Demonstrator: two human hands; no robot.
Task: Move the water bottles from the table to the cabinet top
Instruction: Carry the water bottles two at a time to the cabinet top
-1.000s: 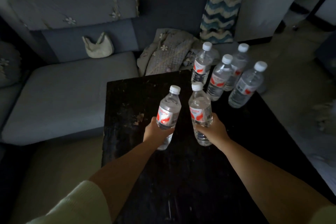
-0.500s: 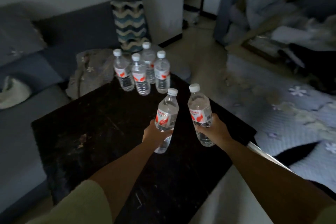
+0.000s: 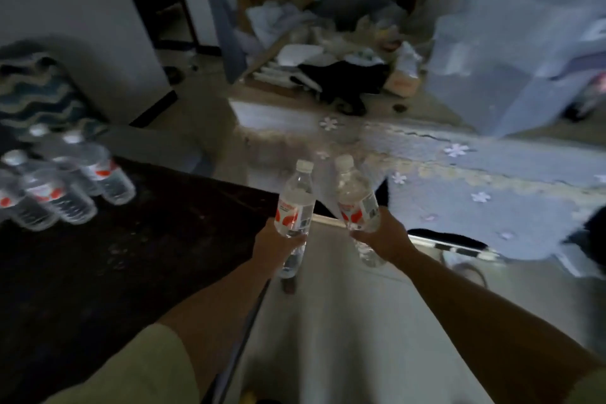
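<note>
Now the view has swung hard to the right: a second ago the sofa and the dark tabletop (image 3: 98,272) filled the picture, and now the tabletop sits off to my left, with pale floor straight below my arms. I read that as the turn away from the pick-up spot, so the carry has begun.

My left hand (image 3: 278,244) is wrapped round the lower half of one water bottle (image 3: 295,207), fingers curled about it below the red-and-white label, cap pointing up and away. My right hand (image 3: 382,234) grips the second bottle (image 3: 355,203) the same way, thumb across the front just under its label. Both bottles are upright with a slight lean, close together but apart, and both now hang clear of the tabletop, past its right edge and over the floor. The grips look as they did a second ago; only the body has turned.

The other four bottles (image 3: 62,184) are standing in a cluster at the far left end of the tabletop, blurred by the motion. So by my count two of six are in transit and four wait for later trips.

Ahead lies a grey rug (image 3: 459,180) with small flower shapes, and beyond it a cluttered pile (image 3: 328,59) of cloth and boxes. I cannot pick out the cabinet in this blurred view, so where I set these down remains to be found.
</note>
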